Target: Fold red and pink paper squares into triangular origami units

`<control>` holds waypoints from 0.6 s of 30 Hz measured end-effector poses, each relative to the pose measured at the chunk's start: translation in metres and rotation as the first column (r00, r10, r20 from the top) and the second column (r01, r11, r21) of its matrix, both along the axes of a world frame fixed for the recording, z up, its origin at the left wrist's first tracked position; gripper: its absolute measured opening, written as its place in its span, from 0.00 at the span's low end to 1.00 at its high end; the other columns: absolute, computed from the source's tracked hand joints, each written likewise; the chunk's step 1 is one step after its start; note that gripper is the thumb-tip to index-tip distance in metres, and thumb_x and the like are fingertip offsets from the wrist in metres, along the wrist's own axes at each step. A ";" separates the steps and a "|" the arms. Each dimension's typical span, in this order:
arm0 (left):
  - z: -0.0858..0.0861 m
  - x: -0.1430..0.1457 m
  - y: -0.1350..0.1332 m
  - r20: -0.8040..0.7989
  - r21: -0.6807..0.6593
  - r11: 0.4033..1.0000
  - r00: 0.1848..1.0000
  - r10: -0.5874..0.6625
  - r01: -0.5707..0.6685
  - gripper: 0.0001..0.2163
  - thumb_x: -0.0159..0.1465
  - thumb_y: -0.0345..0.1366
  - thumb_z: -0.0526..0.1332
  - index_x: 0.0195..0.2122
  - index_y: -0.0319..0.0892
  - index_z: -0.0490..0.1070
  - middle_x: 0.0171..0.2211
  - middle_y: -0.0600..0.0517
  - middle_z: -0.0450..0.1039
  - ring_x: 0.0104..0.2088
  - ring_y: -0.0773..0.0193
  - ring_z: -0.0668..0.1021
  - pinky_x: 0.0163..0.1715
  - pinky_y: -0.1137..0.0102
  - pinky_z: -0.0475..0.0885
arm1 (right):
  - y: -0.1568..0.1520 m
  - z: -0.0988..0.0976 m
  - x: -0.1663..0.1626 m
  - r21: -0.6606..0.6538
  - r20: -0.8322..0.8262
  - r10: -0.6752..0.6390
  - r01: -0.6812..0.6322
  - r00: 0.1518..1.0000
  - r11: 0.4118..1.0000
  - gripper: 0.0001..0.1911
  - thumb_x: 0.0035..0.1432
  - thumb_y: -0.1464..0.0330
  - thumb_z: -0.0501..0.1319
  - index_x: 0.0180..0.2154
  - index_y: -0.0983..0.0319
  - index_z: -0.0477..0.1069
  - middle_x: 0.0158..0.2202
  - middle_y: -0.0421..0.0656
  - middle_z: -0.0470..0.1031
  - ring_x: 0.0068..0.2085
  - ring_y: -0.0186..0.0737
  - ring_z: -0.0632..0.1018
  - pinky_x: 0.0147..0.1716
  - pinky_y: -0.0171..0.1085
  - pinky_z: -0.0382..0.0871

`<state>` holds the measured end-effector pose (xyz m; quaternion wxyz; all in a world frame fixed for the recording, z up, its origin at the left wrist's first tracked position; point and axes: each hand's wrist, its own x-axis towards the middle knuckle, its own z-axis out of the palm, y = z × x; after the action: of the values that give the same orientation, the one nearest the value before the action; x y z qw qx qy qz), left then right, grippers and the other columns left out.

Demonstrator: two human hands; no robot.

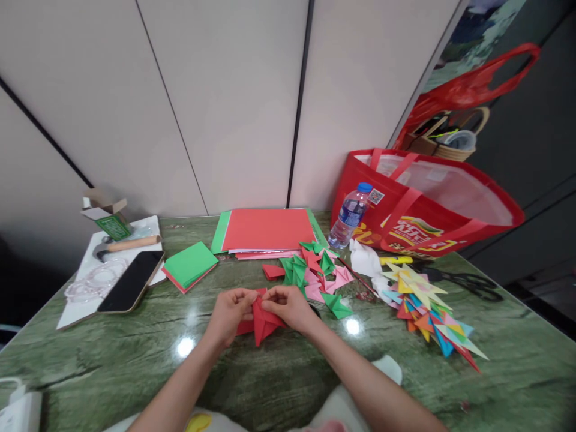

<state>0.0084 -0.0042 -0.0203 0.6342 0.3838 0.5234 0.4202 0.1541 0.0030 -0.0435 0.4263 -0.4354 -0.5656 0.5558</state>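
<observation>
Both my hands meet over a folded red paper piece [262,323] just above the green marble table [279,384]. My left hand [231,313] pinches its left side with closed fingers. My right hand [289,305] grips the upper right part, fingers curled on the paper. Behind my hands lies a heap of folded green, pink and red paper shapes [315,273]. A small red folded piece [273,272] lies apart beside that heap.
A stack of red and green sheets [267,231], a small green paper pad [189,264], a phone [132,281], a hammer [128,244], a water bottle [350,216], a red bag [427,207], scissors [472,282] and a multicoloured folded paper pile [429,312] surround me.
</observation>
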 end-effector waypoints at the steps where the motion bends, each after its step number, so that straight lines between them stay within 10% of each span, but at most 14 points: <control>1: 0.000 -0.001 0.001 -0.014 -0.001 1.000 1.000 0.000 0.000 0.13 0.43 0.41 0.67 0.23 0.36 0.72 0.17 0.53 0.72 0.19 0.68 0.72 0.20 0.75 0.67 | 0.000 0.000 0.000 -0.002 -0.007 0.013 -0.013 1.000 1.000 0.04 0.42 0.69 0.61 0.25 0.63 0.72 0.23 0.38 0.73 0.23 0.31 0.69 0.25 0.31 0.63; 18: 0.005 0.003 -0.001 -0.145 0.079 0.997 0.989 -0.003 0.014 0.14 0.42 0.43 0.67 0.17 0.36 0.68 0.13 0.57 0.66 0.15 0.72 0.67 0.17 0.77 0.63 | -0.002 0.000 -0.005 -0.119 -0.087 -0.075 0.064 0.993 0.991 0.04 0.37 0.75 0.57 0.21 0.63 0.69 0.16 0.33 0.67 0.19 0.27 0.64 0.19 0.28 0.55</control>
<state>0.0110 -0.0055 -0.0157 0.5805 0.4406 0.5490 0.4092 0.1490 0.0012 -0.0430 0.4447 -0.4530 -0.4968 0.5917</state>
